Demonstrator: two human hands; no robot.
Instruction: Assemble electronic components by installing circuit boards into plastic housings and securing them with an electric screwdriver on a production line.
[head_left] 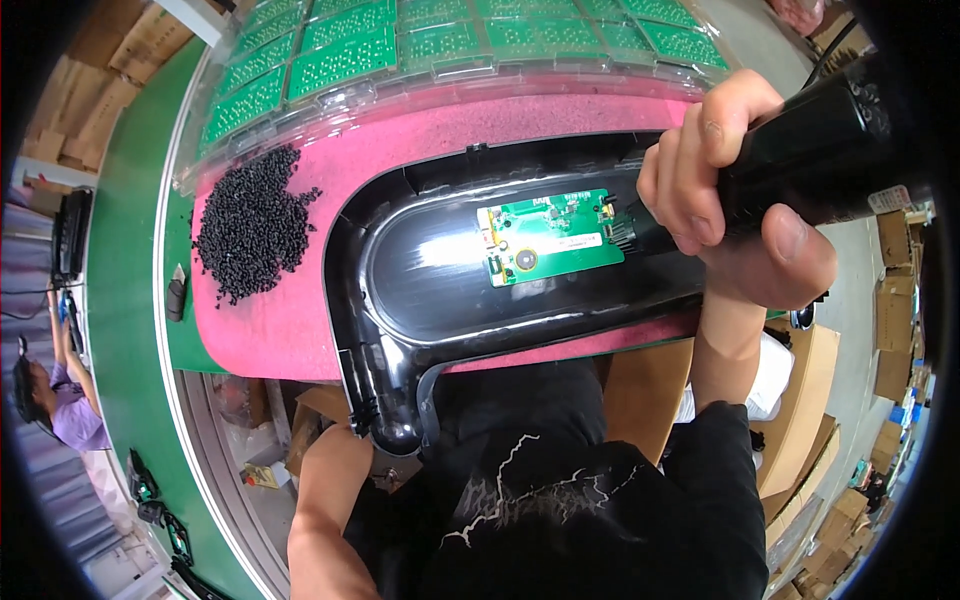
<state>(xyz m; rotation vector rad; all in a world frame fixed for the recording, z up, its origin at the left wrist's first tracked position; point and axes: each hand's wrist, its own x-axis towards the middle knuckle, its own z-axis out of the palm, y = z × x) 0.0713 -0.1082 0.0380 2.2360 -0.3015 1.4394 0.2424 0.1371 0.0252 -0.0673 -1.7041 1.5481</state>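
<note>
My right hand (735, 185) is closed round a thick black cylindrical electric screwdriver (810, 150), its thumb held away from the barrel. The screwdriver's working end lies low by the right edge of a green circuit board (555, 240), and its exact tip cannot be made out. That board rests inside a long black plastic housing (430, 310) with a raised rim and a bent lower-left end. Beside this bent end is my left forearm (335, 480); the housing covers the left hand's fingers. Left of the housing lies a heap of small black screws (255, 225).
A pink mat (270, 335) lies under the housing on a green bench (135, 240). Clear plastic trays of green circuit boards (345, 50) stand along the far side. Cardboard boxes (800, 410) sit below at the right. At far left, a person in purple (75, 415) works.
</note>
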